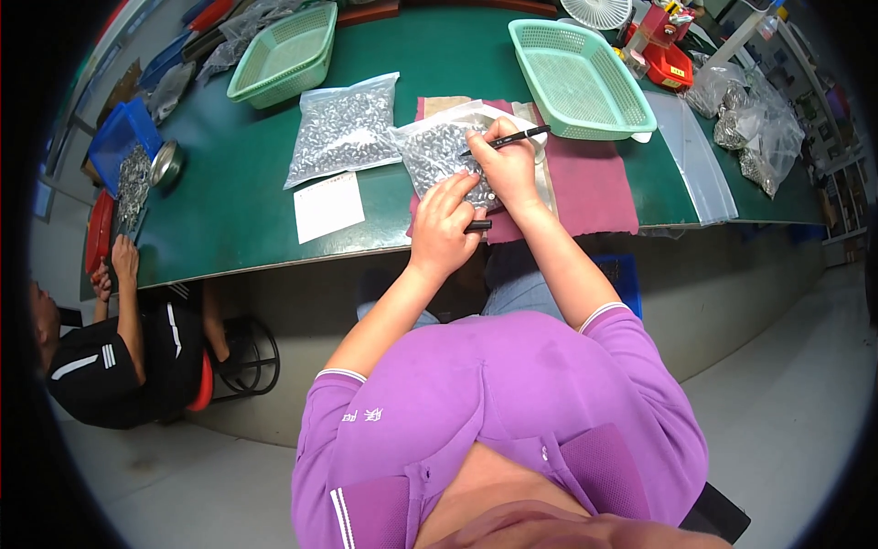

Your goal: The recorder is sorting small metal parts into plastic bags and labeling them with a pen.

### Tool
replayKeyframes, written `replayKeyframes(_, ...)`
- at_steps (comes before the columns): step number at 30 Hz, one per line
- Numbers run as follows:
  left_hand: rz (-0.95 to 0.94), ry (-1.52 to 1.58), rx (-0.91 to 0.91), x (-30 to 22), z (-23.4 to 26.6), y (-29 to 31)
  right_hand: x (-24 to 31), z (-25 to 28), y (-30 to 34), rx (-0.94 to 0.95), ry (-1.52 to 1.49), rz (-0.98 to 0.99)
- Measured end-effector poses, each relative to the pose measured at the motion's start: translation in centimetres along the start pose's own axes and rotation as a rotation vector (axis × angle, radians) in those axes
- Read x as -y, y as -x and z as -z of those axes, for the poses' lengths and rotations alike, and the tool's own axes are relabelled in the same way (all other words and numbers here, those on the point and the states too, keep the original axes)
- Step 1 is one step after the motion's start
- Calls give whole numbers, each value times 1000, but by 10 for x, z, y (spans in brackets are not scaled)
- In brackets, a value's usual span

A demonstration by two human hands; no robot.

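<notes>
Right hand point(506, 163) closed in a writing grip on a black pen point(512, 139), tip down on a clear bag of small metal parts point(439, 156). Left hand point(445, 224) laid flat on the near end of the same bag, fingers point(457, 188) pressing it down, a dark pen cap point(477, 225) apparently pinched at the thumb side. Bag lying on a maroon cloth point(590, 183) near the front edge of the green worktop point(238, 183), partly over a folded paper. Second filled bag point(346, 128) just to the left, white slip point(328, 207) in front of it, empty green baskets point(581, 78) behind. Risks, as judgement: lumpy contents under slick film, so likely skipping or skidding of the pen tip and an unreadable mark; possible puncture of the film over a sharp part if pressed hard; smearing of fresh ink under the left hand; sliding of the bag toward the near edge if the hold loosens. Co-worker point(101, 357) seated at far left, well apart, hands at a red tray point(98, 229).
</notes>
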State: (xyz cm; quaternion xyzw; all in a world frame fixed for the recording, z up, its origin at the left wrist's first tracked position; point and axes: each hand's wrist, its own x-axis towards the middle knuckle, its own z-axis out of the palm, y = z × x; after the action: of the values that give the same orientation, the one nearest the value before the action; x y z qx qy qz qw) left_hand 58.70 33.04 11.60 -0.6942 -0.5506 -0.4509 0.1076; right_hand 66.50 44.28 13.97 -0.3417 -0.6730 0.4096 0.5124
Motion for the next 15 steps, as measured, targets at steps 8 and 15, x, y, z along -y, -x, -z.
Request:
replayKeyframes(8, 7, 7, 7, 1, -1, 0, 2, -1, 0, -14, 35, 30)
replayKeyframes(15, 8, 5, 12, 0, 0, -1, 0, 1, -1, -17, 16, 3)
